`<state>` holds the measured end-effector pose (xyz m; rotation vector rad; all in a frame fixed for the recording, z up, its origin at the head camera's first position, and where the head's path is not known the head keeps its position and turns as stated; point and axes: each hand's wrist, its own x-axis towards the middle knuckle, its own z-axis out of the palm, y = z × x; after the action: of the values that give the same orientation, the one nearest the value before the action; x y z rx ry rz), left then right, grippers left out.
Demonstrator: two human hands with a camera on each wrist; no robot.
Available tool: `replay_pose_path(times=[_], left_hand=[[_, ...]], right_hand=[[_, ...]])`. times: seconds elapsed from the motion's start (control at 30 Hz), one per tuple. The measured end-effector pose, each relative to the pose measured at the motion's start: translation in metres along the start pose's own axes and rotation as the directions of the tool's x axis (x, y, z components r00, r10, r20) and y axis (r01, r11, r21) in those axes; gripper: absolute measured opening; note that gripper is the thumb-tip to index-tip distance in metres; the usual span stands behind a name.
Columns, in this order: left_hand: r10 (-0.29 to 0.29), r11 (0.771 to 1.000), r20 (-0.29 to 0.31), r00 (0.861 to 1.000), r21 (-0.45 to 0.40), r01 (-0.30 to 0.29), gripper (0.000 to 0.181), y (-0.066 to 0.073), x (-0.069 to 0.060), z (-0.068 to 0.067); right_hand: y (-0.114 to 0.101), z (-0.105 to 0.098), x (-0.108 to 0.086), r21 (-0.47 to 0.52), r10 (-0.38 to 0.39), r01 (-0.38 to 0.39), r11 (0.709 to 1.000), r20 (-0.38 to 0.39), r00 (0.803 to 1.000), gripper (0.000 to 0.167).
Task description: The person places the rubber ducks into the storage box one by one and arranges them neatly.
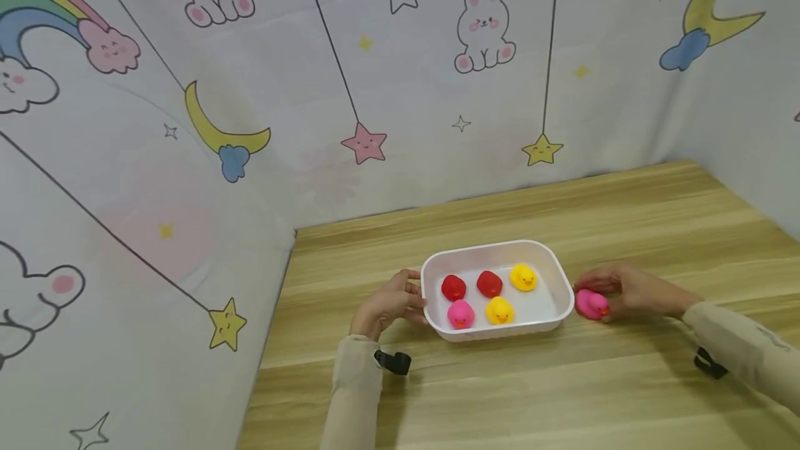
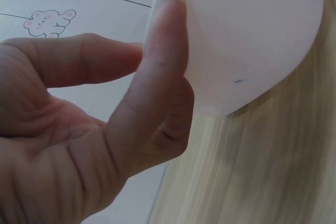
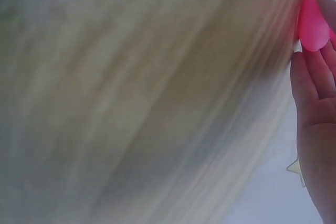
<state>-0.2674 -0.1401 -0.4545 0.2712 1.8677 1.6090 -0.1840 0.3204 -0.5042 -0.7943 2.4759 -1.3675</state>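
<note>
A white plastic tray (image 1: 509, 332) with rounded corners stands on the wooden table. Inside it sit a pink rubber duck (image 1: 460, 314), two red ducks, one nearer the left (image 1: 453, 288), and two yellow ducks, one toward the back (image 1: 523, 277). My left hand (image 1: 395, 303) grips the tray's left end; in the left wrist view its fingertips meet the tray wall (image 2: 252, 35) at the rim. Just outside the tray's right end, my right hand (image 1: 631, 292) holds another pink rubber duck (image 1: 591, 304) between thumb and fingers. The right wrist view shows only part of that duck (image 3: 314, 22).
The wooden table (image 1: 500, 394) extends in front of the tray and to both sides. A white cloth backdrop (image 1: 425, 82) printed with stars, moons and rabbits rises behind the table and along its left and right sides. Each wrist wears a black strap, the left one (image 1: 394, 362) showing clearly.
</note>
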Motion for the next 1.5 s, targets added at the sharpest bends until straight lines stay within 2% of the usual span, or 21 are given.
replay_pose_path(times=[0.13, 0.23, 0.3, 0.37, 0.5, 0.53, 0.6, 0.73, 0.9, 1.07, 1.5], left_hand=[[-0.002, 1.000, 0.002, 1.000, -0.003, 0.002, 0.055, 0.000, 0.001, 0.000], [-0.001, 1.000, 0.000, 1.000, -0.004, 0.001, 0.056, -0.001, 0.001, -0.001], [-0.002, 1.000, -0.001, 1.000, -0.003, 0.002, 0.056, -0.002, 0.001, -0.001], [-0.002, 1.000, -0.003, 1.000, -0.002, 0.002, 0.056, -0.001, 0.001, -0.001], [-0.004, 1.000, -0.001, 1.000, -0.004, 0.004, 0.057, -0.002, 0.001, 0.000], [-0.004, 1.000, -0.003, 1.000, -0.003, 0.004, 0.057, -0.003, 0.001, -0.001], [-0.008, 1.000, -0.004, 1.000, -0.007, 0.008, 0.057, -0.004, 0.001, -0.001], [-0.011, 1.000, -0.006, 1.000, -0.012, 0.011, 0.058, -0.004, 0.000, 0.000], [-0.013, 1.000, -0.003, 1.000, -0.011, 0.013, 0.057, -0.001, -0.001, 0.000], [-0.017, 1.000, -0.008, 1.000, 0.000, 0.017, 0.058, 0.001, -0.001, 0.000], [-0.008, 1.000, 0.000, 1.000, -0.004, 0.008, 0.058, 0.000, -0.001, -0.001]], right_hand=[[-0.009, -0.005, -0.003, 0.022, 0.037, -0.036, 0.999, -0.018, 0.999, 0.051], [-0.018, -0.011, -0.006, 0.086, 0.063, -0.059, 0.995, -0.041, 0.997, 0.055], [-0.023, -0.016, -0.006, 0.133, 0.049, -0.041, 0.990, -0.056, 0.997, 0.056], [-0.029, -0.019, -0.006, 0.166, 0.066, -0.055, 0.984, -0.061, 0.996, 0.056], [-0.035, -0.024, -0.006, 0.218, 0.028, -0.012, 0.976, -0.071, 0.997, 0.053], [-0.037, -0.025, -0.006, 0.219, 0.033, -0.016, 0.976, -0.072, 0.997, 0.053], [-0.040, -0.027, -0.005, 0.220, -0.003, 0.023, 0.975, -0.091, 0.996, 0.053], [-0.055, -0.033, -0.003, 0.173, 0.073, -0.055, 0.983, -0.102, 0.992, 0.050], [-0.070, -0.036, 0.004, 0.176, 0.142, -0.121, 0.977, -0.114, 0.983, 0.048], [-0.079, -0.035, 0.015, 0.151, 0.161, -0.138, 0.979, -0.153, 0.975, 0.050], [-0.094, -0.031, 0.043, 0.100, 0.207, -0.195, 0.976, -0.125, 0.970, 0.054]])
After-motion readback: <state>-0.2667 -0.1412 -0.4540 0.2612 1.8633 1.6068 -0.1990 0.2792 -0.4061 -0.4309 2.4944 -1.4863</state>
